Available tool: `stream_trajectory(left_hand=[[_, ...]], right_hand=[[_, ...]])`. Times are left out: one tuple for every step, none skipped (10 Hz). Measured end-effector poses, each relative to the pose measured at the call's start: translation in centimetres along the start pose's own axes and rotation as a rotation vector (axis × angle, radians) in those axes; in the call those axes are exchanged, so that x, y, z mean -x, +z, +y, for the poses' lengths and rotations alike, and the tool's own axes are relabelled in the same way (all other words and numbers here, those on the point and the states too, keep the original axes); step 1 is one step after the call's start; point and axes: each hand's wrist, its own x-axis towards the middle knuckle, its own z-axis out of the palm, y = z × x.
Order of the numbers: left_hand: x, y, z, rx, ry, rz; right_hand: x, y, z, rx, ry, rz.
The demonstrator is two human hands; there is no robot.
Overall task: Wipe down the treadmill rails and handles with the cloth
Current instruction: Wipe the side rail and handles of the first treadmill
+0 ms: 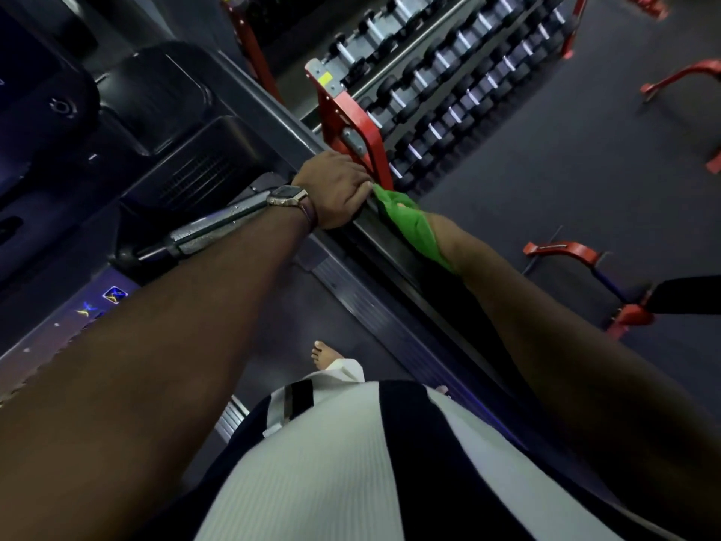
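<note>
Item: treadmill side rail (394, 259), dark, running diagonally from the console end down toward the person's torso; taken as landmark for all entries below.

Left hand (337, 189): lying on the top of the rail at its upper end, fingers curling over the far edge and closing on the rail. A wristwatch (286, 196) is sitting on the wrist, just on the console side of the rail.

Cloth (409, 224): green, lying on the rail just below the left hand, its upper tip touching that hand's fingertips, its lower part draping along the rail's outer side.

Right hand (402, 206): reaching in from the outer side of the rail and lying under the cloth; only a small patch of it is showing through the folds, so whether it is clenching or lying flat cannot be told.

Silver handlebar (218, 228): projecting on the inner side of the rail, passing partly behind the left wrist.

Treadmill belt (288, 306): lying inside the rail; a bare foot (324, 355) is standing on it.

Dumbbell rack (441, 87): red-framed, standing beyond the rail's upper end, on the outer side.
</note>
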Motion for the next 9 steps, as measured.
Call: stream_trajectory(left_hand=[[-0.1, 0.1, -0.4, -0.060, -0.010, -0.026], [-0.1, 0.0, -0.2, -0.059, -0.017, -0.022], [-0.3, -0.3, -0.1, 0.034, -0.059, -0.009], [-0.1, -0.4, -0.3, 0.079, -0.041, 0.007], [-0.3, -0.1, -0.6, 0.050, -0.088, -0.051], [-0.2, -0.2, -0.7, 0.075, -0.133, -0.098], [-0.1, -0.8, -0.9, 0.123, -0.173, -0.144], [-0.5, -1.2, -0.6, 0.108, -0.196, -0.159], [-0.9, -0.9, 0.3, 0.082, -0.244, -0.164]], right_hand=[[1.2, -0.5, 1.4, -0.147, -0.045, -0.053], [0.9, 0.0, -0.5, -0.028, -0.126, -0.020], [1.3, 2.1, -1.2, 0.572, -0.403, 0.128], [3.6, 2.3, 2.0, 1.080, -0.628, 0.312], [5.1, 5.2, 4.8, 1.592, -0.741, 0.480], [3.0, 8.6, 3.5, 1.794, -0.700, 0.451], [2.0, 9.3, 2.2, 2.094, -0.634, 0.409], [3.5, 8.2, 3.2, 2.356, -0.727, 0.245], [2.7, 7.4, 3.5, 2.552, -0.688, 0.116]])
